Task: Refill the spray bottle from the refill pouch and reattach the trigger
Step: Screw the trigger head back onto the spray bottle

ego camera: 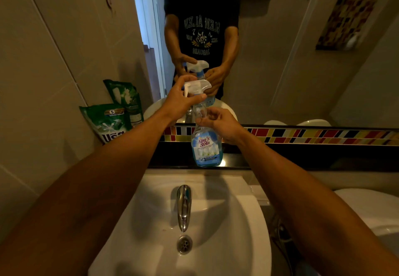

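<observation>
Evidently light, slick plastic: left hand (180, 99) pinches the trigger (197, 86); right hand (220, 124) grips the bottle (206, 146) neck.

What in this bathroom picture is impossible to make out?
All in the head view:
- Spray bottle neck: covered by the left hand and right hand, so whether the trigger is screwed on is unclear.
- Green pouch: bottom hidden behind the left forearm.
- Bottle label's small print: too small.

A home bathroom: white washbasin (248, 221) with chrome tap (184, 206) at six o'clock, wall mirror (280, 49) at twelve, tiled walls (43, 59).
</observation>
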Available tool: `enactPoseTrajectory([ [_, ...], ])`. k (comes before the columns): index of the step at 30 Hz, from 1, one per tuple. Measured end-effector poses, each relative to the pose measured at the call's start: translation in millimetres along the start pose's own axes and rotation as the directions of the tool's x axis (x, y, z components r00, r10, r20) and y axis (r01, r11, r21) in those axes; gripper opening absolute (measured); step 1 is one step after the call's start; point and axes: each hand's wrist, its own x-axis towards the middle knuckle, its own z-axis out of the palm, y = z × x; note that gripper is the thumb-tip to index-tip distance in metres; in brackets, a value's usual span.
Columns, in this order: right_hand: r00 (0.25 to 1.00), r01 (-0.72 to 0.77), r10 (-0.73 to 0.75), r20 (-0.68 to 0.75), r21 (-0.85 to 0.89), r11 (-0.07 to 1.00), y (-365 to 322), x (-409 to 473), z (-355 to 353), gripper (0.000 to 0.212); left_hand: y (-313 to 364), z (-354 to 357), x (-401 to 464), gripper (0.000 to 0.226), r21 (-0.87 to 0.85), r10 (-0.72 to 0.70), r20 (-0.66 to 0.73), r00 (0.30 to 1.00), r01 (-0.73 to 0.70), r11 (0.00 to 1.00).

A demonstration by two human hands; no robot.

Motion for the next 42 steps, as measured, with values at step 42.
enactPoseTrajectory([
  [42,1.0,0.014,-0.013,-0.011,0.027,1.0,-10,0,5,0.024,11,-7,-5,0.055,0.06,0.015,0.018,1.0,-0.016,0.998],
])
